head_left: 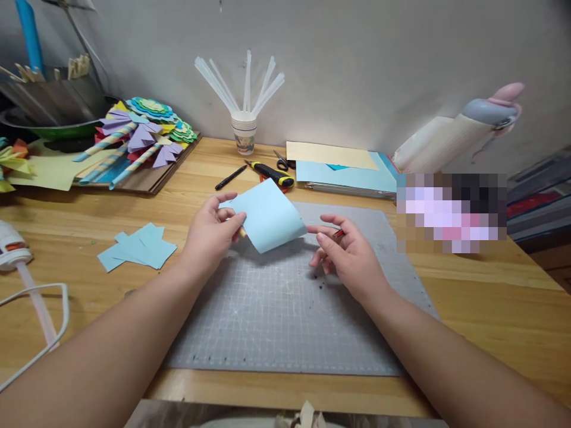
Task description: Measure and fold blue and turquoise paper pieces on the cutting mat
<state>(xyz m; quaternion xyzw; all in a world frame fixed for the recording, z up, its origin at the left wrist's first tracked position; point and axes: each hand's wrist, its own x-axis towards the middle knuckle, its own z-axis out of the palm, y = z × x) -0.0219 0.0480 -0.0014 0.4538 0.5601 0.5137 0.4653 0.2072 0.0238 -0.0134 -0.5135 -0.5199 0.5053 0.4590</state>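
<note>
Craft supplies along the back of a wooden table

Far left on the table (482, 285), a metal pot (57, 104) holds wooden sticks (78, 66). To its right, colourful paper flowers (151, 113) with striped paper stems (107, 142) lie on brown cardboard (165, 178). At far centre, a patterned paper cup (244, 139) holds white sticks (247, 83), fanned out before a grey wall (357, 71). In front of it lie a black pen (231, 177), a black-and-yellow hand tool (276, 175) and partly hidden scissors (281, 160). Farther right, a cream sheet (325, 153) tops a light blue stack (357, 177). At the left edge, a white device (11, 244) is cut off from view; a white cord (66, 309) curls nearer.
</note>
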